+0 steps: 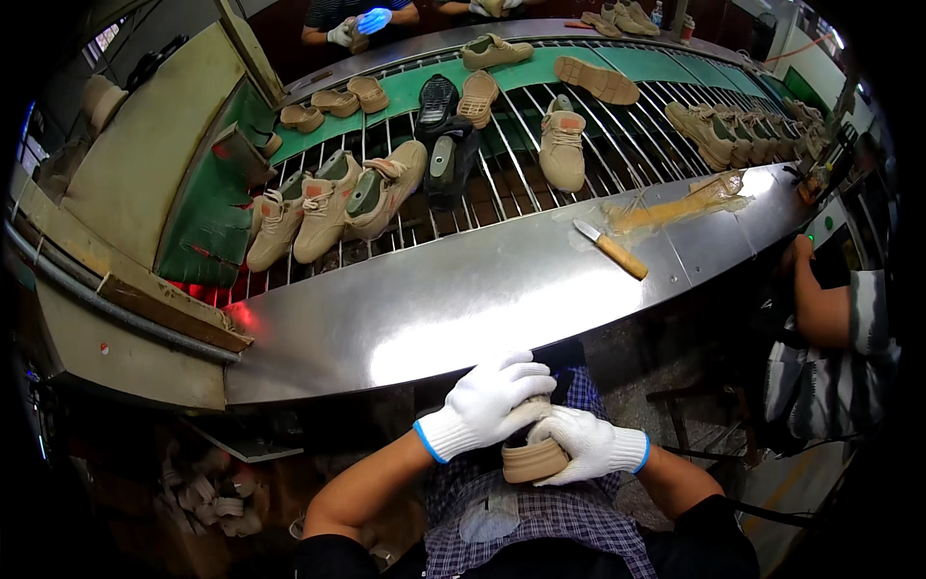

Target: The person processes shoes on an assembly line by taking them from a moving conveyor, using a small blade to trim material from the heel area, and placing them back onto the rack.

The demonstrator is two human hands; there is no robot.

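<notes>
Both my hands wear white knit gloves with blue cuff edges. Close to my lap, in front of the metal bench edge, they grip a beige shoe [533, 462]. Its thick ridged sole end points toward me, and much of the rest is hidden by the gloves. My left hand [492, 405] wraps over the far part of the shoe with bent fingers. My right hand [582, 444] holds its right side, the thumb pressing near the rim. Beyond the bench edge, a wooden-handled knife [617, 253] lies on the metal surface.
Beige lace-up shoes [328, 205] stand on a metal roller rack, with a black shoe [449, 166] and loose beige soles [596, 79] nearby. More shoes line up at right [738, 135]. A person [830, 318] is at the right; gloved workers [362, 24] stand across.
</notes>
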